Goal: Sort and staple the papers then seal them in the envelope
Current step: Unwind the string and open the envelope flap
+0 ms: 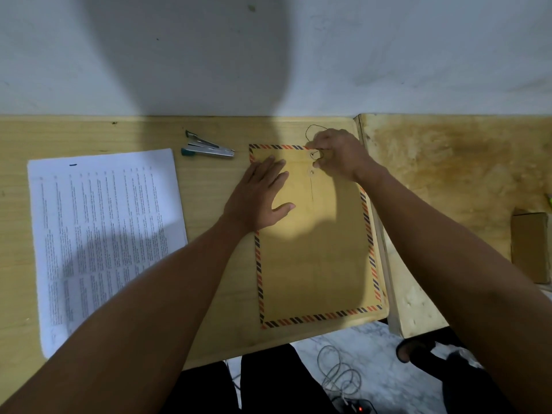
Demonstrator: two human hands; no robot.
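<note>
The large tan paper envelope with a red-and-dark striped border (316, 249) lies flat near the right end of the pale wooden tabletop (209, 294), its flap end pointing away from the person. Near that flap sit two small round string-tie discs, and a thin dark string (313, 131) loops up from the upper one. The right hand (337, 155) is at the upper disc with its fingers curled, pinching the string there; whether it is winding or unwinding cannot be told. The left hand (263, 195) lies flat on the envelope's upper left part, fingers straight and spread, pressing it down to keep it from sliding.

To the left, well apart from the envelope, a stack of white printed sheets (104, 234) rests on the tabletop, with a small dark mark near its top edge that may be a staple, though it is too small to be sure. Between the stack and the envelope, toward the wall, lies a teal and silver metal stapler (209, 147).

As a judgement: with the papers outside the envelope, the sealing cannot be finished; the string work looks more like opening the flap, leaving insertion and tying to do. Whether sorting and stapling are complete is uncertain.

A brown cardboard box (530, 249) sits at the far right on a rougher wooden surface.
</note>
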